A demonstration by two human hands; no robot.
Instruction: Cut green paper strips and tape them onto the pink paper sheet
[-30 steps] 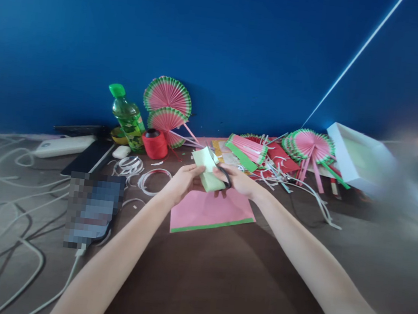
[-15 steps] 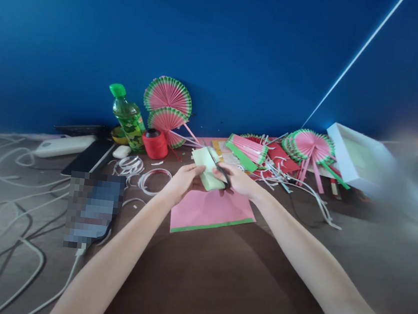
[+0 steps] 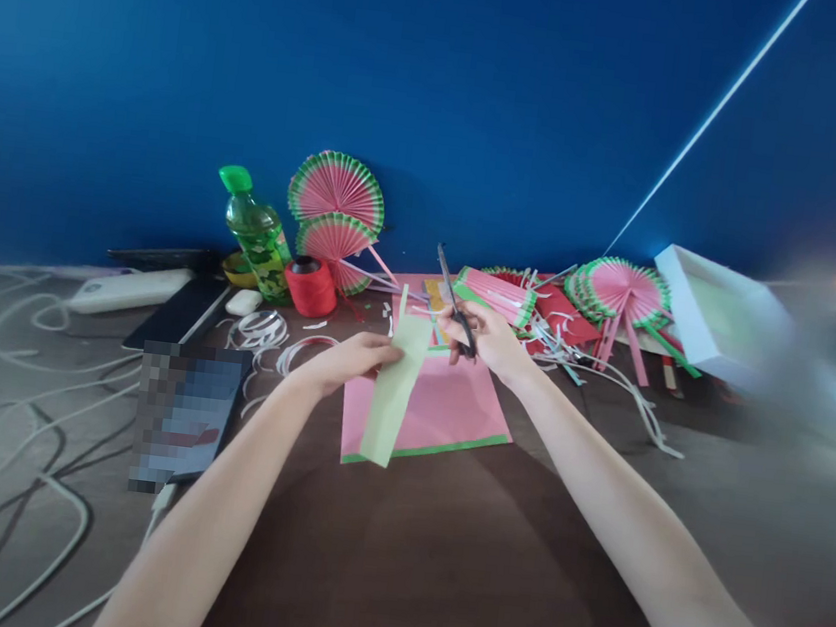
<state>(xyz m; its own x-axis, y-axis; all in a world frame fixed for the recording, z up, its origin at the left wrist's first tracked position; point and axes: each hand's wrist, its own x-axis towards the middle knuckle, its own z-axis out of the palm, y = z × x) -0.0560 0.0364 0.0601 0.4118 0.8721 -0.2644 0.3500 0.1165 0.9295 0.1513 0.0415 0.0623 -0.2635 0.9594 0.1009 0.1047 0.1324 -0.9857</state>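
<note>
My left hand [image 3: 354,360] pinches a pale green strip of paper [image 3: 394,401] by its left edge, so the strip hangs down over the pink sheet. To the right, my right hand [image 3: 487,336] is closed round the handles of a pair of scissors [image 3: 456,303], whose blades point up and away from me. Scissors and strip are apart. Beneath both hands lies a pink paper sheet [image 3: 452,408] with a green band along its near edge.
Pleated pink-and-green paper fans [image 3: 336,199] lean by the blue wall, with more fans [image 3: 621,291] at right. A green bottle [image 3: 257,235], red thread spool [image 3: 311,286], tape rolls [image 3: 259,331], phone [image 3: 199,419] and cables stand left. A white box [image 3: 720,313] is far right.
The scissors have come away from the green paper and moved right, blades now upward. My left hand has shifted slightly left, and the paper now hangs as a long strip.
</note>
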